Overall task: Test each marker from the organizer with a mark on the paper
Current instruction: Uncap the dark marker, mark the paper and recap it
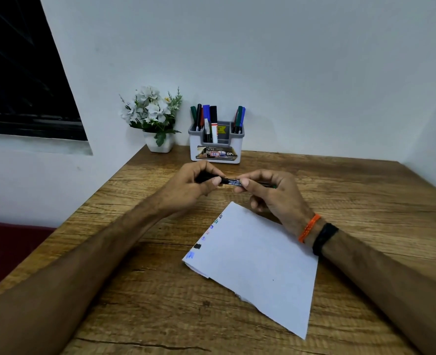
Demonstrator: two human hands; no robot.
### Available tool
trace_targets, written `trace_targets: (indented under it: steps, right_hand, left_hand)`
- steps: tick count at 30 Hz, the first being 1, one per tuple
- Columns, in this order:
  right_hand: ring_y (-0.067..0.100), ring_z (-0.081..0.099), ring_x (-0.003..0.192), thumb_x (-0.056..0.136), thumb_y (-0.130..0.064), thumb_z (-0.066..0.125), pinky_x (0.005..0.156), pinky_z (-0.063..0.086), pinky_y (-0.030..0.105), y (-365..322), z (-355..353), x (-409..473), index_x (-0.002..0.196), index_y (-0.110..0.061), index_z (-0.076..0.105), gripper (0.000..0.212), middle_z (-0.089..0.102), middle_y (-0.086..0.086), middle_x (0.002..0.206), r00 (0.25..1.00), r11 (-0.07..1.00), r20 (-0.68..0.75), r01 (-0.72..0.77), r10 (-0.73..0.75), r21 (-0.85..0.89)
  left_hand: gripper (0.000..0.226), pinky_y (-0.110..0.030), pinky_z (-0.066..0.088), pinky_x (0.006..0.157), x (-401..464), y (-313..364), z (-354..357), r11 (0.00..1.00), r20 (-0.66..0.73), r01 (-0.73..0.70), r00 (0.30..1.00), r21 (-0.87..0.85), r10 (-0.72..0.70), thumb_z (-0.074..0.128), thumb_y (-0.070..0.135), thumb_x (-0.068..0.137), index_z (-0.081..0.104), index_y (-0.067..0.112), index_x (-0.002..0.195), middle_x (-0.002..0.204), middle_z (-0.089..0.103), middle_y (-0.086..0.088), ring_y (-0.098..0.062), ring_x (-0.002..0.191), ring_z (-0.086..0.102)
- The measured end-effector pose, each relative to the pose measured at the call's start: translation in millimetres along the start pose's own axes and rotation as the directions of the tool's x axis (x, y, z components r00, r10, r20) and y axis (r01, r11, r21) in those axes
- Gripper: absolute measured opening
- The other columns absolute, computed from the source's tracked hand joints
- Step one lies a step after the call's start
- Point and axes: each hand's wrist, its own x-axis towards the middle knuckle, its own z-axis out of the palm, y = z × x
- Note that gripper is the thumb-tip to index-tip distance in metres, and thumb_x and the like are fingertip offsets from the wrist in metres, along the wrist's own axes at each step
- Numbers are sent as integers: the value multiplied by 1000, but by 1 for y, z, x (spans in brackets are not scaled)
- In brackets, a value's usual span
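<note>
**Marker held crosswise in both hands, above the far edge of the paper**

1. Tabletop [365, 201]: wood-grain surface, its far edge against a pale wall, with a dark window at upper left of the room.

2. Paper [258, 265]: white sheet lying askew at the middle of the tabletop, one corner toward the near edge. A column of small test marks, blue, black and green among them, runs down its left edge.

3. Organizer [215, 147]: white and grey caddy at the far edge, centre, holding upright markers in green, blue, black and red. A potted plant [154, 119] with white flowers stands just beside it toward the far left corner.

4. Left hand [188, 188] and right hand [273, 193]: both raised between organizer and paper, fingers curled and clamped on one marker.

5. Marker [231, 181]: dark barrel, long axis running left to right, parallel to the far edge. The left fingers hold one end, the right fingers the other; only the printed middle shows. Which end carries the cap cannot be told. Judged step: uncapping or recapping. The right hand sits nearer the paper, which lies directly toward the near edge from the marker.
</note>
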Motion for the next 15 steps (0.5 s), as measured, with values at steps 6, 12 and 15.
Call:
trace_targets:
  steps: [6,12,15]
  right_hand:
    - [1,45,41,95,-5,61,40,36,14,4,5,0,89,-6,66,7,68,6,75,996,993,30,87,-85,-83]
    - [-1,47,44,96,-6,60,42,35,13,4,11,0,97,2,64,9,66,7,76,993,987,43,117,-112,-114]
    - [3,46,43,96,-5,59,41,35,16,-1,7,0,96,1,63,8,66,5,75,992,987,69,115,-108,-109]
  left_hand:
    - [7,-33,44,68,-1,1,2,999,-1,51,999,17,-51,55,9,95,60,14,96,80,57,-6,-16,73,51]
    - [10,-30,43,66,-2,6,3,997,-50,74,996,-30,-76,57,6,94,60,15,92,81,57,-6,-14,72,49]
    - [10,-25,45,65,-3,8,5,997,-59,62,996,-43,-65,57,6,93,60,16,92,81,58,-2,-11,72,52]
